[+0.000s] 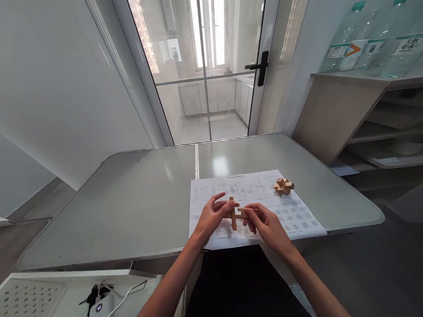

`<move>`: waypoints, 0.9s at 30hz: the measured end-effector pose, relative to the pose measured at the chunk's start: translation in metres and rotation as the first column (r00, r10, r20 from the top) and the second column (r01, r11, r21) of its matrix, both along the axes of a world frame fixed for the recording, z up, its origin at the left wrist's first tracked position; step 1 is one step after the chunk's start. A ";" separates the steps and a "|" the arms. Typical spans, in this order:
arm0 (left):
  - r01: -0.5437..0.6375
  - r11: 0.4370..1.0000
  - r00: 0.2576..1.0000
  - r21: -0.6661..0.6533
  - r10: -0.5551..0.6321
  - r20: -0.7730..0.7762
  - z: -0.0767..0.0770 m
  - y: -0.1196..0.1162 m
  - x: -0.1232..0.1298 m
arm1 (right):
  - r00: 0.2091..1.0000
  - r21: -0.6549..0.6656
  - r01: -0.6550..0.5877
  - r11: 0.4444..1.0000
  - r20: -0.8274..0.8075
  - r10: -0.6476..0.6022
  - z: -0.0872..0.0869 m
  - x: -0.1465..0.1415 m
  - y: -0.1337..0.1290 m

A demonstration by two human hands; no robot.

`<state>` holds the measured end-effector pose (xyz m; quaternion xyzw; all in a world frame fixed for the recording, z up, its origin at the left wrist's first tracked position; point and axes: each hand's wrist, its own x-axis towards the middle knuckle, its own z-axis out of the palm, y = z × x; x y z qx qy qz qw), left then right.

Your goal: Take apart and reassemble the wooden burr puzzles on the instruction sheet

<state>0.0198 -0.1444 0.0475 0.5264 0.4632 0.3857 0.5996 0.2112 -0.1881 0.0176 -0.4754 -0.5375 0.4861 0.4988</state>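
Above a printed sheet [253, 184], my left hand [213, 215] and my right hand [262, 220] meet over small wooden puzzle pieces [234, 222]. One notched stick stands lengthwise, crossed by others. My left thumb and fingers are closed on this crossed group from the left. Between the right thumb and fingers is another wooden puzzle piece [241, 209], touching or very close to the crossed group; the exact contact is hidden by the fingers. A wooden interlocking burr puzzle [283, 186] in a star-like shape rests at the sheet's upper right.
The sheet lies on a grey folding table [145, 204] with a seam down its middle. At lower left, a white tray [42, 301] holds keys [93, 296] and a power bank [101, 316] with a cable. Shelves [354, 101] with large bottles [408, 37] stand right; a glass door [206, 95] is behind.
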 end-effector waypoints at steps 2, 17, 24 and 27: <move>-0.008 1.000 1.000 -0.008 0.008 -0.009 0.001 0.007 0.001 | 1.000 0.004 -0.001 1.000 -0.015 0.001 -0.002 -0.001 0.004; -0.223 0.878 0.858 0.424 0.384 -0.343 -0.017 0.042 -0.027 | 0.999 -0.025 0.019 0.999 -0.037 -0.020 -0.004 0.010 0.003; -0.114 0.797 0.624 0.594 0.522 -0.581 -0.047 0.060 -0.071 | 0.995 -0.055 0.044 0.997 -0.084 -0.049 -0.015 0.015 0.006; -0.090 0.776 0.576 0.624 0.552 -0.603 -0.053 0.068 -0.078 | 0.996 -0.051 0.034 0.998 -0.081 -0.038 -0.013 0.015 0.006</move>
